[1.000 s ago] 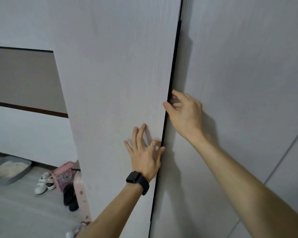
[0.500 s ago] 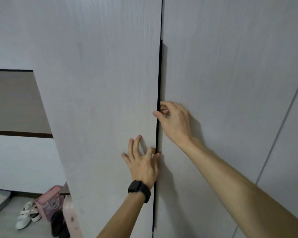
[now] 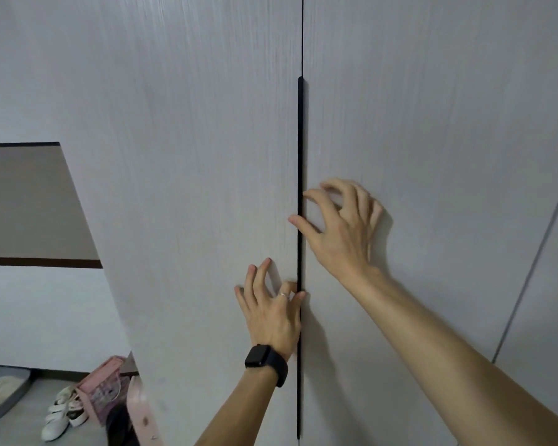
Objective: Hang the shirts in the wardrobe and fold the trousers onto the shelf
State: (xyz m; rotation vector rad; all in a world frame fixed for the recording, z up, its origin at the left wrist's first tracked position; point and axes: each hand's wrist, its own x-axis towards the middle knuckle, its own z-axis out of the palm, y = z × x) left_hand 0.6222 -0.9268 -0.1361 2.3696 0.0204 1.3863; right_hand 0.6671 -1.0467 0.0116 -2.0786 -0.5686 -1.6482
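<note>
Pale wood-grain wardrobe doors fill most of the view, both shut flush. The left door (image 3: 190, 188) and right door (image 3: 432, 156) meet at a black handle strip (image 3: 300, 156) running vertically, 12 to 6 o'clock, long axis straight up-down, just right of centre.

Left hand (image 3: 273, 312), at approx 6 o'clock from frame centre, lies flat on the left door w/ fingers spread, gripping nothing; index tip and thumb touch the strip's edge. It wears a ring (image 3: 283, 294) on one finger and a black smartwatch (image 3: 264, 365) at the wrist.

Right hand (image 3: 339, 226), at approx 3 o'clock from centre, rests on the right door, fingers curled loosely and apart, thumb and index tip at the strip; holds nothing.

At 8 o'clock, on the floor: white shoes (image 3: 62, 416), a pink bag (image 3: 100, 394), and a grey tray (image 3: 0, 397), poss. a litter box; too cropped to be sure. No shirts or trousers in view.
</note>
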